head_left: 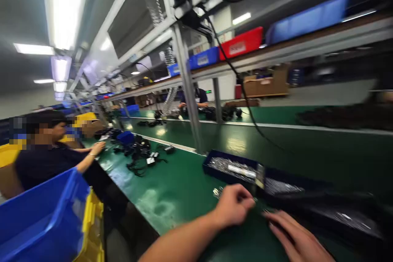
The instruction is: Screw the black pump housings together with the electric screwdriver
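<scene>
My left hand (235, 206) is closed, thumb and fingers pinched together above the green tabletop (181, 180). What lies in the pinch, if anything, is too small to make out. Just behind its knuckles lie a few small shiny metal pieces (217, 191). My right hand (296, 233) is at the lower right, thumb and forefinger brought together, with a tiny glint at the fingertips; blur hides what it is. Beyond both hands stands a dark blue bin (210, 168) full of small metal pieces, with a white strip lying on them.
More dark bins with metal and clear pieces (353, 219) run along the right. Black cabled parts (141, 151) lie farther left. A co-worker (46, 151) sits there, beside a blue crate (37, 221) on yellow bins. A metal post (187, 90) and hanging cable (245, 94) rise ahead.
</scene>
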`<move>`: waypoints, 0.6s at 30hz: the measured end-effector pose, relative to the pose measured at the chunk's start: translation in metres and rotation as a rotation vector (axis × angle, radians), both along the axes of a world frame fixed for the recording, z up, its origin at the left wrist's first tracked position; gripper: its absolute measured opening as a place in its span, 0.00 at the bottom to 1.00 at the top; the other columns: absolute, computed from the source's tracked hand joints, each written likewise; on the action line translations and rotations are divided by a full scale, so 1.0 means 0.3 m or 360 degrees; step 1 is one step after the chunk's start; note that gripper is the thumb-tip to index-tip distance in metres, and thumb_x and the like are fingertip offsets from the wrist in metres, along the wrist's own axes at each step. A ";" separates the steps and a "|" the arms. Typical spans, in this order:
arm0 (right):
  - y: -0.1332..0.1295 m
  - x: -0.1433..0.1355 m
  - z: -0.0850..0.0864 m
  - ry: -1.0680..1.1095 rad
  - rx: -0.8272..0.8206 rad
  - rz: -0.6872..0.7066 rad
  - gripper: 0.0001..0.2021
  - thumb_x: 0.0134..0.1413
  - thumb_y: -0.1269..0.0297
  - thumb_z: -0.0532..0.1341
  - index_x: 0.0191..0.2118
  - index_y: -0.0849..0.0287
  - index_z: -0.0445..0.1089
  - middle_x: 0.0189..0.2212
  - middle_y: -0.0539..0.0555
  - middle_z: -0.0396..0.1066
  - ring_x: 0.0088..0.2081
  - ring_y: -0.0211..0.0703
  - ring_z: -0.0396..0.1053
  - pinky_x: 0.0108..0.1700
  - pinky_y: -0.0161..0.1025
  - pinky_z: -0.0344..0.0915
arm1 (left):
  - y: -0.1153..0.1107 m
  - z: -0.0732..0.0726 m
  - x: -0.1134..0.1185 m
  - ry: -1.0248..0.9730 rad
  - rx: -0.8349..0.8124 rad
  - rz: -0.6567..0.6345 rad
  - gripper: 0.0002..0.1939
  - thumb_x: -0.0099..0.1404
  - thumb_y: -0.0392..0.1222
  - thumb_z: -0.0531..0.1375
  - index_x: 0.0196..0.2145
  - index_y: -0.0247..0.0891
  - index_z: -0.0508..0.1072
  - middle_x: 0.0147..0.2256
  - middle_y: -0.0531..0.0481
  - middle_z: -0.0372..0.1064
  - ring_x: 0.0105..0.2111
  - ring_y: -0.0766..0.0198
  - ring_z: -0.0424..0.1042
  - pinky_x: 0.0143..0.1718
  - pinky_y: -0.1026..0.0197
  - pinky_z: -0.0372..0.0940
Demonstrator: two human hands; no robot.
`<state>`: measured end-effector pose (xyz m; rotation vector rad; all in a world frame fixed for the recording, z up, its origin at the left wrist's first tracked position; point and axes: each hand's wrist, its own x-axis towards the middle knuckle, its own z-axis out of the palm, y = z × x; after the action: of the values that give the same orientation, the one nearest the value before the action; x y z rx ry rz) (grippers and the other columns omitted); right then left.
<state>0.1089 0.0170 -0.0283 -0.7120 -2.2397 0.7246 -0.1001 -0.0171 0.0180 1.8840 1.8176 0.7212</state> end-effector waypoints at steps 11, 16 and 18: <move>0.046 0.205 0.206 -0.0581 0.0202 0.0293 0.11 0.55 0.79 0.61 0.35 0.55 0.75 0.35 0.51 0.73 0.38 0.51 0.72 0.41 0.42 0.67 | 0.060 -0.109 0.030 -0.1077 0.0056 -0.0128 0.17 0.63 0.53 0.66 0.35 0.36 0.72 0.27 0.51 0.68 0.26 0.65 0.67 0.28 0.63 0.63; 0.016 0.225 0.228 -0.0753 0.0455 0.0495 0.14 0.45 0.84 0.58 0.25 0.55 0.70 0.34 0.52 0.74 0.37 0.52 0.72 0.38 0.42 0.66 | 0.044 -0.109 0.060 -0.1291 -0.0045 -0.0202 0.20 0.59 0.54 0.72 0.35 0.36 0.73 0.28 0.51 0.70 0.25 0.65 0.67 0.27 0.63 0.64; 0.010 0.221 0.209 -0.0769 0.0503 0.0527 0.13 0.42 0.83 0.58 0.24 0.55 0.68 0.33 0.52 0.75 0.36 0.51 0.73 0.37 0.41 0.67 | 0.052 -0.108 0.060 -0.1377 -0.0088 -0.0203 0.21 0.58 0.54 0.73 0.37 0.36 0.74 0.28 0.50 0.70 0.25 0.65 0.67 0.28 0.62 0.64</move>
<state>0.1752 0.0200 0.0343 -0.3887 -2.8742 0.3497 -0.0822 -0.0015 -0.0144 1.3064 1.1340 1.1813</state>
